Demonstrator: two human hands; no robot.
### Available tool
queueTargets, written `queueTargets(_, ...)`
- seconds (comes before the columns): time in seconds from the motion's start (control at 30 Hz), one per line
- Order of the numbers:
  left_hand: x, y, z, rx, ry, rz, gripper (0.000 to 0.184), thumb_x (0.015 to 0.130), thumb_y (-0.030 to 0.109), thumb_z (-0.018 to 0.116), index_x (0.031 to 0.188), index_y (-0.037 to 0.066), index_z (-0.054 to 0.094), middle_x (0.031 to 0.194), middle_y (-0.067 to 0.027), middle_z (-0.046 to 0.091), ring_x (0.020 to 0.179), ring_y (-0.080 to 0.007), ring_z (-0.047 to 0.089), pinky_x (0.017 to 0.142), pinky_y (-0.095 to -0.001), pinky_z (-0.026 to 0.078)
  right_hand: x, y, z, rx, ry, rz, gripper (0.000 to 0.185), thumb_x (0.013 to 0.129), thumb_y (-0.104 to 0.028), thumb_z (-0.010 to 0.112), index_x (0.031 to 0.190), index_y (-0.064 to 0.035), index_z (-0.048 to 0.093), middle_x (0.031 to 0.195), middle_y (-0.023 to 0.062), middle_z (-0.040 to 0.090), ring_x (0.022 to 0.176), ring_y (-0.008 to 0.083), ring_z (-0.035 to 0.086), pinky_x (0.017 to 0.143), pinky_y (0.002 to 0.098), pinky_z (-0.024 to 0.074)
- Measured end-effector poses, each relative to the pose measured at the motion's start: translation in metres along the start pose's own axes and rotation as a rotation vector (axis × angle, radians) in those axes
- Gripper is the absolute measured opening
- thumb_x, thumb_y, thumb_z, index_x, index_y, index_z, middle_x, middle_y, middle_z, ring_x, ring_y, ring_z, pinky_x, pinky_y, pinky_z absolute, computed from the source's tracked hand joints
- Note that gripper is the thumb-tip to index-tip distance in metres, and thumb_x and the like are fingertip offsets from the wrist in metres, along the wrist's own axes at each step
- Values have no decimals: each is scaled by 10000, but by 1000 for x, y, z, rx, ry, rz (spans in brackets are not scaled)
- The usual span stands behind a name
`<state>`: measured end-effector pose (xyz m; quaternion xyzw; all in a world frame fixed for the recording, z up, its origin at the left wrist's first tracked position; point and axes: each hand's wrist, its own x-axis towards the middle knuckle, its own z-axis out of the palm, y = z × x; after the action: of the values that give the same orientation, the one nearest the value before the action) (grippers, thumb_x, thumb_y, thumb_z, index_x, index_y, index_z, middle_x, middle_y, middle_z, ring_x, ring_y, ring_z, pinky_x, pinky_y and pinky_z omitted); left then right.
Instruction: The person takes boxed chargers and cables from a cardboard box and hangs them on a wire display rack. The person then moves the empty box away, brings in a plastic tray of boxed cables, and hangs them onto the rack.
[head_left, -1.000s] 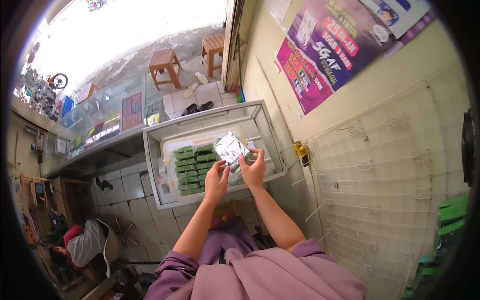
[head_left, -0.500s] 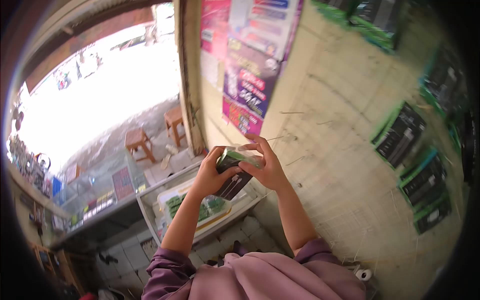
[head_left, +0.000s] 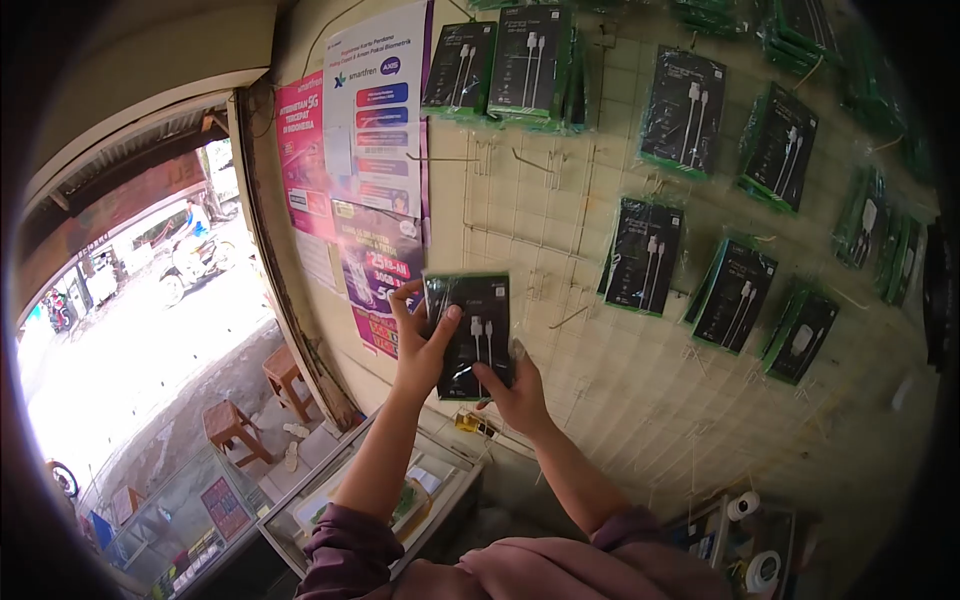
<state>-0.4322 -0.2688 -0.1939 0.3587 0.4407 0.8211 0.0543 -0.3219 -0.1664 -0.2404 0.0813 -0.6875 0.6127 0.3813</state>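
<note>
A black charging cable box (head_left: 468,345) with green edges and clear wrap is held up between my two hands, its printed front with white cables facing me. My left hand (head_left: 422,345) grips the box's left side, thumb across the front and fingers partly behind. Around the lower right corner closes my right hand (head_left: 517,388), its thumb on the front near the bottom; most of its fingers are hidden behind. Just beyond the box is a wall grid with bare metal hooks (head_left: 572,318).
Similar cable boxes (head_left: 643,255) hang in rows on the wall grid to the right. Posters (head_left: 375,110) cover the wall at left. Below stand a drawer or tray (head_left: 310,515) and a glass display case (head_left: 185,520). Wooden stools (head_left: 235,428) sit by the doorway, with a motorcycle (head_left: 200,262) outside.
The box has gone from tilted and foreshortened to upright, front toward me. Both hands have shifted their grip on it. My view has swung up and right, showing more hanging boxes.
</note>
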Motion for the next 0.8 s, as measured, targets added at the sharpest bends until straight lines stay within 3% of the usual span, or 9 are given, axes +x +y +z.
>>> queueTargets(0.03,5,7,9,-33,-108,84,706,918,73,670,1424,92,178,1169,-188,593,1007,-197,619,859,-331,522,12,-9,-3,30,29,24,392,938,-157,659,1244,12,481,974,96,668,716,112,667,472,256,580)
queueTargets(0.1,16,16,19,-21,-275,198,781,903,-6,633,1480,124,124,1265,-206,536,1114,-218,583,948,-351,492,37,-20,-8,28,46,-30,372,950,-137,635,1253,13,481,1004,103,666,741,136,679,490,266,588)
queueTargets(0.33,63,33,36,161,-331,349,772,935,-5,585,1548,149,141,1218,-161,568,1106,-198,596,923,-335,508,102,-40,-15,32,130,-201,331,954,-127,631,1222,38,528,1019,106,680,768,164,695,529,285,602)
queueTargets(0.4,71,34,40,133,-315,340,774,940,-13,578,1557,148,139,1195,-146,582,1084,-186,606,899,-321,517,118,-33,-19,-158,166,-361,310,951,-130,642,1201,36,564,1036,104,687,825,144,685,640,275,591)
queueTargets(0.5,82,33,42,136,-339,338,782,940,-14,577,1561,150,130,1184,-142,591,1070,-179,612,893,-312,514,123,-38,-18,-84,242,-291,285,917,-200,702,1078,24,627,917,103,716,784,132,689,656,270,550)
queueTargets(0.6,92,26,40,180,-353,326,786,937,-27,571,1563,147,130,1179,-137,599,1057,-176,618,886,-298,512,129,-29,-23,-69,263,-194,290,915,-208,705,1065,28,629,898,106,717,811,125,685,681,255,541)
queueTargets(0.7,97,16,35,162,-365,298,815,918,-55,579,1560,146,119,1224,-147,577,1096,-181,596,911,-307,499,131,-21,-26,-175,249,-266,314,911,-187,707,1116,28,606,914,103,712,825,123,681,707,250,540)
queueTargets(0.8,93,3,26,185,-335,416,852,894,-80,594,1556,130,99,1287,-155,530,1133,-179,567,938,-325,485,127,-17,-29,-97,179,-325,377,898,-170,726,1182,22,569,977,93,697,854,121,675,701,255,540)
